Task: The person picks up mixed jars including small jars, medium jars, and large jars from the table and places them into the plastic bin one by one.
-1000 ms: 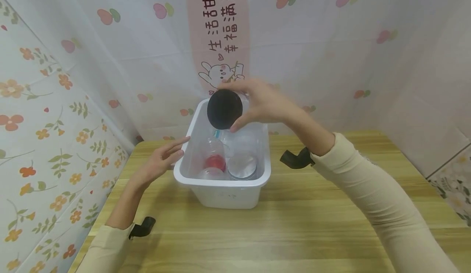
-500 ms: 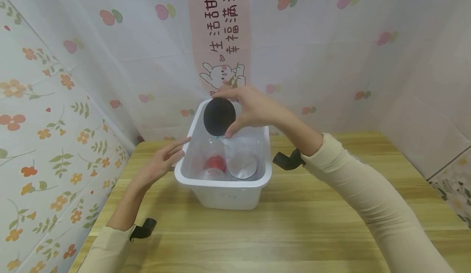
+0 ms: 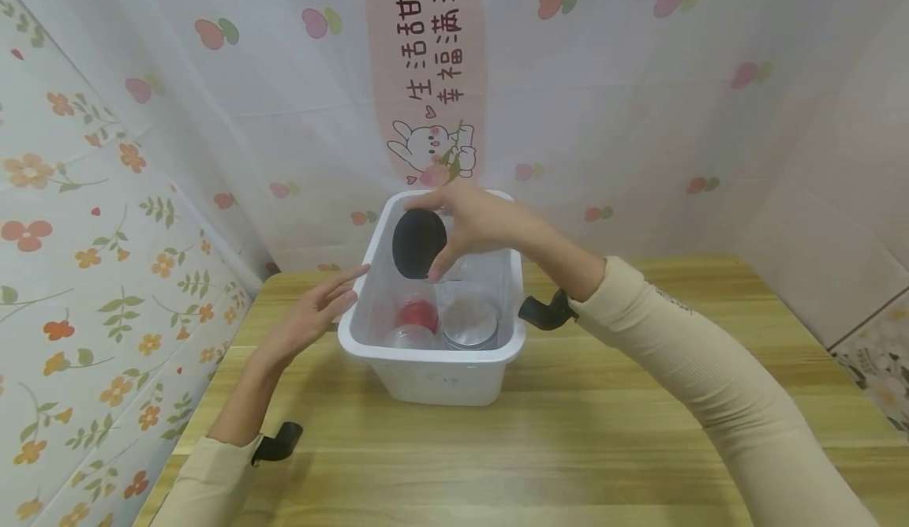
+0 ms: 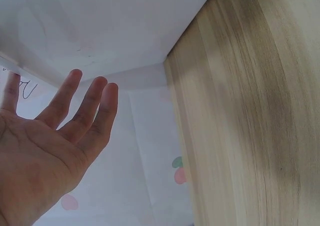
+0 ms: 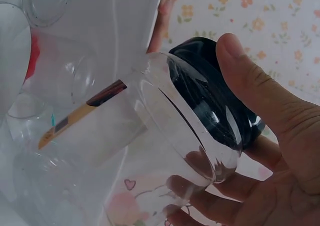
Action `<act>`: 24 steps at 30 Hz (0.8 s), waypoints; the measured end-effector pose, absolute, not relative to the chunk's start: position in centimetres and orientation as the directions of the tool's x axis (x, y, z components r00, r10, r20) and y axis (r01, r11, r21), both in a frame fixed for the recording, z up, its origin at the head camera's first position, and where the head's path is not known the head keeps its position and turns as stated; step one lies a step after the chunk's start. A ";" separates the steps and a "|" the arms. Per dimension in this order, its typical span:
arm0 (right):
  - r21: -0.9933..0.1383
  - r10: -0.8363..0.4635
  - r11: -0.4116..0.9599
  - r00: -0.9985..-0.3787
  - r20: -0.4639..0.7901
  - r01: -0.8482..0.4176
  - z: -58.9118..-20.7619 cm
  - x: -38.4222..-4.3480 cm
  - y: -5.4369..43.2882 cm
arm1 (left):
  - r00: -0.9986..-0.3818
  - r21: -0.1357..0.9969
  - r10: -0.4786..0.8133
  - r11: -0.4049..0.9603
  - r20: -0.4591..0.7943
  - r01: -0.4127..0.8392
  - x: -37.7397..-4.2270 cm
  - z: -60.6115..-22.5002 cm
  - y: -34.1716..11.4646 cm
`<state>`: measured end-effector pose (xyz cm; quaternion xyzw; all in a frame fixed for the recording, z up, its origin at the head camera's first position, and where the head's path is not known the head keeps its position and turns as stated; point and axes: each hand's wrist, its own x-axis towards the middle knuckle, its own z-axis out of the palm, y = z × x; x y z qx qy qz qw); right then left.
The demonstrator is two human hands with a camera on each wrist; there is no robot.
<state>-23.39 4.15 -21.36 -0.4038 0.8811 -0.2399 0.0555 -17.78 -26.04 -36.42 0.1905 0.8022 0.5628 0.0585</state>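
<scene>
My right hand (image 3: pixel 476 215) grips a clear jar (image 5: pixel 145 131) by its black lid (image 3: pixel 419 244), thumb on one side and fingers round the other. The jar tilts over the far part of a white plastic bin (image 3: pixel 433 353), its lid facing up toward the head camera. A narrow orange and dark label shows on the jar's clear wall in the right wrist view. At the bin's left rim, my left hand (image 3: pixel 316 310) has its fingers stretched out, fingertips right at the edge; the left wrist view shows the palm (image 4: pixel 35 151) beside the bin's outer wall.
Inside the bin sit a red-topped container (image 3: pixel 417 315), a jar with a silvery lid (image 3: pixel 470 323) and a clear container (image 3: pixel 410 338) near the front wall. The bin stands on a wooden table (image 3: pixel 568 448). Patterned curtains (image 3: pixel 604 117) hang close behind and to the left.
My right hand has lowered the black-lidded jar toward the bin and slightly left, tilting it further. My left hand has stayed at the rim.
</scene>
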 end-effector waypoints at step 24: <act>-0.416 -0.828 0.530 -0.557 -0.065 -0.739 -22.0 -19.6 1.9 | -0.916 0.932 0.385 0.278 0.115 0.234 -17.8 -36.6 -26.1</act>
